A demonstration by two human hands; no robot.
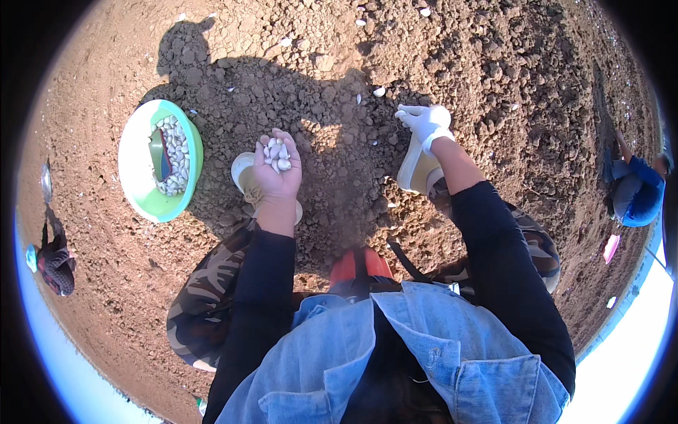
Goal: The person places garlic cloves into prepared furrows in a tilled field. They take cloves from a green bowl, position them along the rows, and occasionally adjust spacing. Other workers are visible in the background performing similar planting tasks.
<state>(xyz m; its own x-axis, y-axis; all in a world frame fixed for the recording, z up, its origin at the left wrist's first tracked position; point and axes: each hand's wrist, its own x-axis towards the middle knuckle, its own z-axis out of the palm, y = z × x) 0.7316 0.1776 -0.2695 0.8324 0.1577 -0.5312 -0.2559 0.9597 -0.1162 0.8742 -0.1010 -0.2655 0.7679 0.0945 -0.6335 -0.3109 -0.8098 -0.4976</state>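
Note:
My bare left hand [279, 172] is palm up and cupped around several garlic cloves [276, 154]. It is above my left shoe [246, 177]. In a white glove, my right hand [425, 123] hangs over the soil just beyond my right shoe [418, 167]. Its thumb and fingers are drawn together, and whether a clove is between them is hard to make out. Single garlic cloves lie on the broken soil ahead, one of them [379, 91] close to the left of the glove. At my left, a green and white plastic basin [139, 177] holds many more cloves [179, 153].
A dark green and red object [159, 151] rests among the cloves in the basin. A red seat [362, 265] is beneath me. Another person [638, 185] bends down at far right, near a pink container [611, 249]; one more person [55, 265] is at far left. Cloddy soil [508, 79] surrounds me.

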